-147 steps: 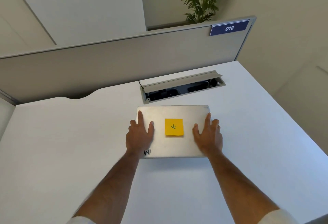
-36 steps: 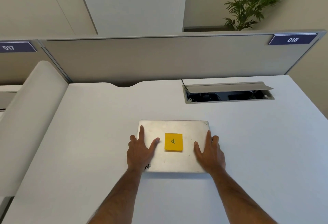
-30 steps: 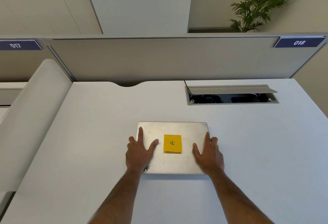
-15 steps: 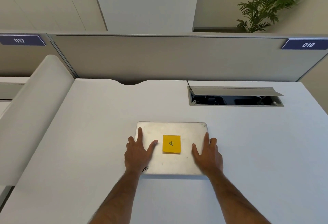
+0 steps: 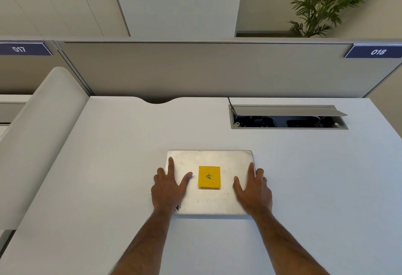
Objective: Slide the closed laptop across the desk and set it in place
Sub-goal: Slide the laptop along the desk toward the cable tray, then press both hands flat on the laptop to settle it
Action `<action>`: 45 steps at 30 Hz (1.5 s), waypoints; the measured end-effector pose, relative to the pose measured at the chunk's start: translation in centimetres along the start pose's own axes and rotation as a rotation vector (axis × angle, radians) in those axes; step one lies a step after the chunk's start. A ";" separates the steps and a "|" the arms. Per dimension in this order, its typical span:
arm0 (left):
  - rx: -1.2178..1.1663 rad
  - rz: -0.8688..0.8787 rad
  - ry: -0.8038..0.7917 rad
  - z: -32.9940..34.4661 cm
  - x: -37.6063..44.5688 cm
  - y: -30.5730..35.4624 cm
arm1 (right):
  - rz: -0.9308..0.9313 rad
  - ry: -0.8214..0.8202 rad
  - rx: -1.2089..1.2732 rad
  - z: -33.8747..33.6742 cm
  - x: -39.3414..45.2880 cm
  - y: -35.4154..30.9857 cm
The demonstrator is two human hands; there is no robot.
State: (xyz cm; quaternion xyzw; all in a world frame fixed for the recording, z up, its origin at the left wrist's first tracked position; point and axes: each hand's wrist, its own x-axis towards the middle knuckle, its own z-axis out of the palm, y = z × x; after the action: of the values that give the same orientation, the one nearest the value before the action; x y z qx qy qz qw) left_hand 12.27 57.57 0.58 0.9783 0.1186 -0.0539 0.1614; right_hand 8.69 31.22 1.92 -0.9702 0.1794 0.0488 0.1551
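A closed silver laptop (image 5: pixel 208 201) lies flat on the white desk (image 5: pixel 104 166), a little in front of the desk's middle. A yellow sticky note (image 5: pixel 209 176) with a pen mark sits on the centre of its lid. My left hand (image 5: pixel 168 190) presses flat on the left part of the lid, its outer fingers over the left edge. My right hand (image 5: pixel 253 192) presses on the right part, with outer fingers over the right edge. Both thumbs point toward the note.
An open cable box (image 5: pixel 287 120) with its flap raised is sunk in the desk behind and right of the laptop. A grey partition (image 5: pixel 195 70) closes the back. A rounded white divider (image 5: pixel 39 133) borders the left side. A plant (image 5: pixel 326 2) stands beyond.
Since the first frame the laptop has slid left, away from the cable box. Over the last second it has shifted only slightly further left, with both hands in the same place on the lid.
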 end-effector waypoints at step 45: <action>0.089 0.480 0.174 -0.5 -1.7 5.6 | -0.487 0.110 -0.050 0.9 0.2 -5.6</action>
State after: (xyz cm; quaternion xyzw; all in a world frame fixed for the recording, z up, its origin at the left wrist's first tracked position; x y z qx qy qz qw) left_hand 12.08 52.25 2.97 0.9855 -0.1061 0.0651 0.1157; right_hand 10.87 36.46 2.66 -0.9896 -0.0529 -0.0385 0.1281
